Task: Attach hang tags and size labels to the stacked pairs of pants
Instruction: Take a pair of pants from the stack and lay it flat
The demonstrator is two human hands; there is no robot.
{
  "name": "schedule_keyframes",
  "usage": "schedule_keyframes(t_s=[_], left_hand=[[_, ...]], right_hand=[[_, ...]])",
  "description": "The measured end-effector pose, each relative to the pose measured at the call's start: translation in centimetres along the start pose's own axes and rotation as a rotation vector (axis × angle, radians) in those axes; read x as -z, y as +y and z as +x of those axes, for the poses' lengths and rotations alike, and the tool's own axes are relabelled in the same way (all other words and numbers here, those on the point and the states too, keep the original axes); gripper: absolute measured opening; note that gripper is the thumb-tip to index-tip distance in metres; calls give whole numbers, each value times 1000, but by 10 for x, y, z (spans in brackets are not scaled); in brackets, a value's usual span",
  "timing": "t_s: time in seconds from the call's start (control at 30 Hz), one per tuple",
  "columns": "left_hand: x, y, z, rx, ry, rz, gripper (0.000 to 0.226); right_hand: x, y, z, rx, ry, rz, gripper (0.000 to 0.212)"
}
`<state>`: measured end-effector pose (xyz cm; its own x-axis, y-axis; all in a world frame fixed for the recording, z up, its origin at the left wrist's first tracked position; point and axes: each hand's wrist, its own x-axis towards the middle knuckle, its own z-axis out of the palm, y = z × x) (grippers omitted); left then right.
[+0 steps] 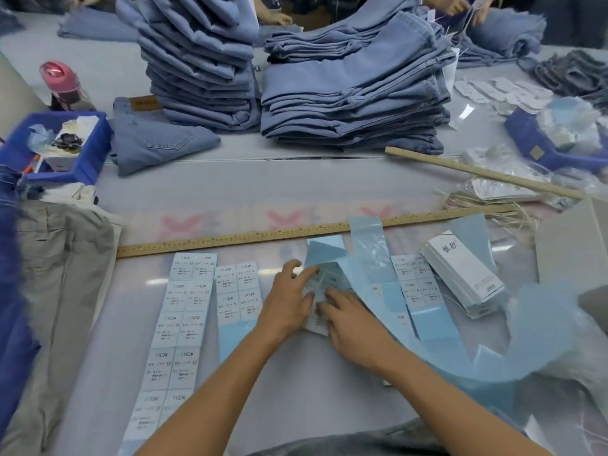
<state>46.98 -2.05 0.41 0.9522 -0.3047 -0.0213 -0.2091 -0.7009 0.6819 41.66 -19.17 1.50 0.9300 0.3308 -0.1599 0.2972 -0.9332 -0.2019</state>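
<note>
1. Working over a small tag (320,292) at the centre of the tabletop (296,185), the person has both hands on it: the left hand (289,299) lies with fingers spread and fairly straight across its 9 o'clock side, and the right hand (345,312) presses down from 4 o'clock with fingertips on the paper.
2. Neither hand is clamped on anything; whether a sticker sits under the fingertips cannot be told.
3. Label sheets (184,311) lie at 9 o'clock of the hands, a bundle of hang tags (460,274) at 3 o'clock, and the stacked pants (355,93) wait well apart at 12 o'clock.
4. To do this step well, the left hand should pin the tag flat while the right smooths the label from one edge across, keeping it square and free of creases.
</note>
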Motion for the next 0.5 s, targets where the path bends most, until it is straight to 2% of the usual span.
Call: schedule_keyframes(t_s=[0.07, 0.2, 0.27, 0.33, 0.43, 0.5], left_hand=[[-9, 1, 13, 26, -14, 35, 55], [-23, 9, 33, 93, -45, 6, 50], [-28, 13, 41, 74, -63, 130, 40], [-32, 17, 43, 52, -45, 279, 33], [-38, 22, 43, 16, -24, 431, 34], [-39, 23, 42, -18, -12, 507, 39]], right_hand=[[12, 8, -8, -8, 18, -53, 37], [40, 27, -23, -50, 245, -189, 44], [47, 43, -34, -91, 325, -246, 50], [51, 63, -47, -184, 392, -266, 60], [58, 94, -60, -397, 421, -258, 84], [63, 113, -58, -507, 423, -201, 91]])
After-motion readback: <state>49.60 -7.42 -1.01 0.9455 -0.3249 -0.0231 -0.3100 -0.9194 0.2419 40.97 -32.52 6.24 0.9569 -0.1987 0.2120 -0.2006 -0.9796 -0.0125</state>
